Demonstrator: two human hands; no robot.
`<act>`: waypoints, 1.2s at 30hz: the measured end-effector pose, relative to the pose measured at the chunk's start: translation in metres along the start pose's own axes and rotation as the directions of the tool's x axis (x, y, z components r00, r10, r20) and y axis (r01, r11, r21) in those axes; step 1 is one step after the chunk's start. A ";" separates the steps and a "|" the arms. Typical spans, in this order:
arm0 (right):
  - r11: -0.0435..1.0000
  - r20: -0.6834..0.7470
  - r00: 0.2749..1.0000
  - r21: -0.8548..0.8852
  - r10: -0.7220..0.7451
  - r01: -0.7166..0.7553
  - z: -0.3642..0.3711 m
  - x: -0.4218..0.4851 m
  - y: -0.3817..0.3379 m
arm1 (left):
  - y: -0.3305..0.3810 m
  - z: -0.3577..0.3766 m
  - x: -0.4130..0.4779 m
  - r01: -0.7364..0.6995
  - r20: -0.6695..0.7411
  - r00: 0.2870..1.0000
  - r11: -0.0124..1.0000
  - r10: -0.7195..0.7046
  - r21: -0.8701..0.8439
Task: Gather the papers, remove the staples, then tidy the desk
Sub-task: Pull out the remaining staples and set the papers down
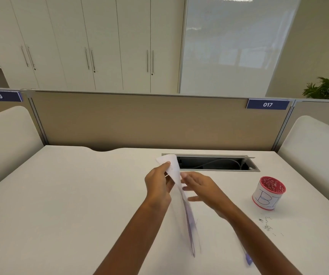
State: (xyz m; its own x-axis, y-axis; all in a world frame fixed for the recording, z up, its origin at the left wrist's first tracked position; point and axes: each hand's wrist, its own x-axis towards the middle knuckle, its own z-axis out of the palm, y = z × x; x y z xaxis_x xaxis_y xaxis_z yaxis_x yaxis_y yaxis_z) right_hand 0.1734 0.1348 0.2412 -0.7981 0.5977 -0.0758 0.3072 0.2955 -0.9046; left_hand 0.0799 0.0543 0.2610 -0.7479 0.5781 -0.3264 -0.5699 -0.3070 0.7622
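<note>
My left hand (158, 184) grips a thin stack of white papers (181, 197) near its top corner, holding it on edge above the desk (60, 205). The sheets hang down towards me and look blurred. Just right of the papers, my right hand (201, 188) has its fingers spread, the fingertips at or near the sheets. A small scatter of loose staples (266, 225) lies on the desk to the right of my right forearm.
A red and white cup (268, 193) with blue lettering stands at the right. Behind the hands is an open cable slot (215, 163). A blurred purple pen-like object (247, 259) lies under my right forearm. Partition walls close the desk's back and sides.
</note>
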 end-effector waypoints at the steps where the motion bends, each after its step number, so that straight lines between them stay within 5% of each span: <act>1: 0.999 0.046 0.999 -0.023 -0.026 0.027 0.001 -0.003 -0.015 | 0.000 0.004 -0.001 -0.011 -0.003 1.000 1.000 0.011 0.006; 5: 0.956 0.107 0.990 -0.267 -0.094 0.120 -0.002 -0.012 -0.045 | 0.009 0.010 -0.006 -0.045 0.002 0.999 0.999 0.045 0.009; 11: 0.884 -0.089 0.958 -0.416 -0.273 0.213 -0.009 -0.009 -0.047 | 0.010 0.012 -0.011 -0.136 0.155 0.979 0.991 0.134 -0.002; 14: 0.859 -0.146 0.941 -0.468 -0.305 0.206 -0.026 -0.005 -0.048 | 0.011 0.009 -0.007 -0.298 0.174 0.945 0.949 0.277 0.108; 17: 0.905 -0.126 0.954 -0.370 -0.273 0.210 -0.047 -0.003 -0.053 | 0.016 -0.003 0.005 -0.597 0.217 0.792 0.648 0.571 0.473; 19: 0.926 -0.060 0.964 -0.298 -0.260 0.231 -0.055 -0.006 -0.057 | 0.024 -0.009 0.008 -0.661 0.355 0.732 0.480 0.581 0.577; 23: 0.932 -0.023 0.958 -0.241 -0.284 0.271 -0.056 -0.006 -0.056 | 0.034 -0.011 0.002 -0.602 0.499 0.792 0.587 0.352 0.541; 26: 0.894 -0.187 0.908 -0.331 -0.375 0.301 -0.044 -0.001 -0.045 | 0.034 -0.012 -0.001 -0.538 0.485 0.824 0.675 0.293 0.505; 31: 0.619 -0.315 0.629 -0.705 -0.710 0.346 -0.016 0.004 -0.023 | 0.030 -0.012 -0.006 -0.389 0.402 0.892 0.801 0.206 0.455; 36: 0.532 -0.318 0.538 -0.790 -0.781 0.305 -0.002 0.006 -0.017 | 0.021 -0.012 -0.007 -0.435 0.354 0.893 0.739 0.278 0.515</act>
State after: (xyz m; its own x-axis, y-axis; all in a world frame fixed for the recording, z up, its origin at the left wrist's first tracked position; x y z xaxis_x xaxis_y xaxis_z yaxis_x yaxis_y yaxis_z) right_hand 0.1641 0.1350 0.2564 -0.5041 0.3279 0.7990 0.3296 0.9281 -0.1729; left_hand 0.0692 0.0342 0.2725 -0.7057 0.6985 0.1189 0.0796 -0.0885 0.9929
